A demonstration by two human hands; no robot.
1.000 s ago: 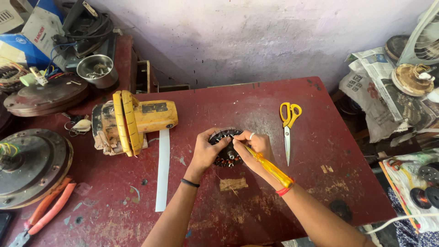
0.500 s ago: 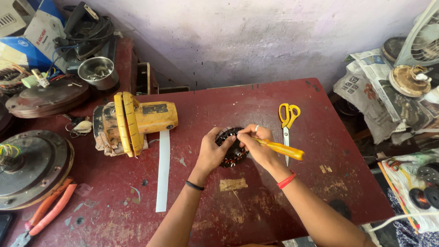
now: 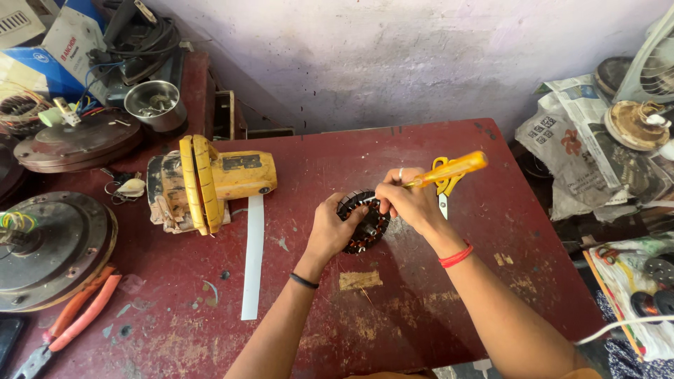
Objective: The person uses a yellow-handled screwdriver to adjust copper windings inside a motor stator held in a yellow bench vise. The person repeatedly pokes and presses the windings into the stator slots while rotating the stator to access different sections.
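Head view, left hand: the left hand (image 3: 331, 230) cups the left side of a round black motor stator with copper windings (image 3: 363, 223); its grip is clamped on the rim, fingers curled over the top edge.
Head view, right hand: the right hand (image 3: 411, 200) sits just right of the stator, its grip closed round a yellow-handled screwdriver (image 3: 449, 169); the handle juts up and to the right, the tip end is hidden behind the fingers over the stator.
Stator position: it rests on the worn dark red wooden table (image 3: 323, 330), near the middle, between the two hands and touching both.
Wrists: a black band on the left, a red thread band on the right.
Near the right hand: yellow-handled scissors (image 3: 441, 188) lie just behind it, partly covered.
Left of the hands: a long white strip (image 3: 253, 256) lies flat; beyond it a yellow power tool (image 3: 210, 181).
Far left: a round grey metal motor housing (image 3: 49, 245) and orange-handled pliers (image 3: 74, 316).
Right edge: crumpled newspaper (image 3: 583, 140).
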